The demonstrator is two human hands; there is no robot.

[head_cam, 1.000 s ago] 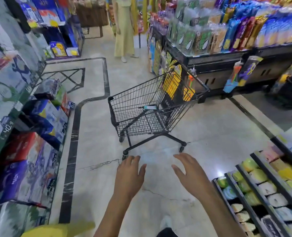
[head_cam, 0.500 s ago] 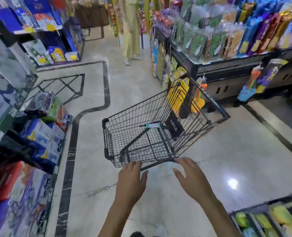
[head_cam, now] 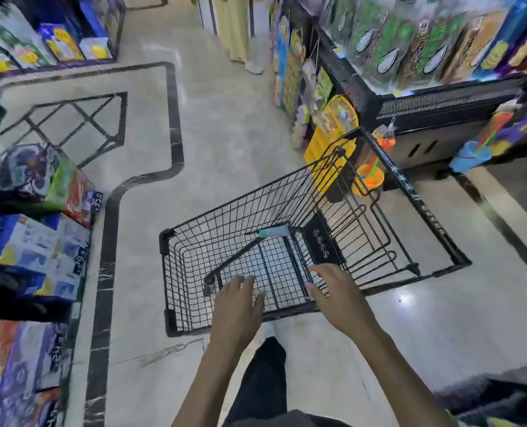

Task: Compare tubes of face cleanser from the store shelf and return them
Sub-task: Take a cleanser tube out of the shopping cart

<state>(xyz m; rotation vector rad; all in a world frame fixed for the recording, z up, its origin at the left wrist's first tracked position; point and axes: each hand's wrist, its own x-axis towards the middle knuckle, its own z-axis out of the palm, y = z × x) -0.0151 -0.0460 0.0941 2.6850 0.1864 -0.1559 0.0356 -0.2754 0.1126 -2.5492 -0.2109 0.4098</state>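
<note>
A black wire shopping cart [head_cam: 194,257] stands on the shop floor right in front of me, its handle at the far right. A small light-blue tube [head_cam: 273,232] lies inside the basket near its far side. My left hand [head_cam: 237,306] and my right hand [head_cam: 336,292] reach out over the cart's near edge, fingers spread and relaxed, holding nothing. The right fingertips are at the basket's near rim; I cannot tell whether they touch it. No cleanser shelf is plainly in view.
Stacked boxes with price tags [head_cam: 34,241] line the left side. A dark display stand with snack bags [head_cam: 425,50] and hanging toys [head_cam: 370,177] is at the right. A person in a pale dress [head_cam: 234,29] stands up the aisle. Tiled floor [head_cam: 225,134] lies beyond the cart.
I have walked up to the cart, which now fills the middle of the view. Both hands, still open, went from over bare floor to over the cart's near edge.
</note>
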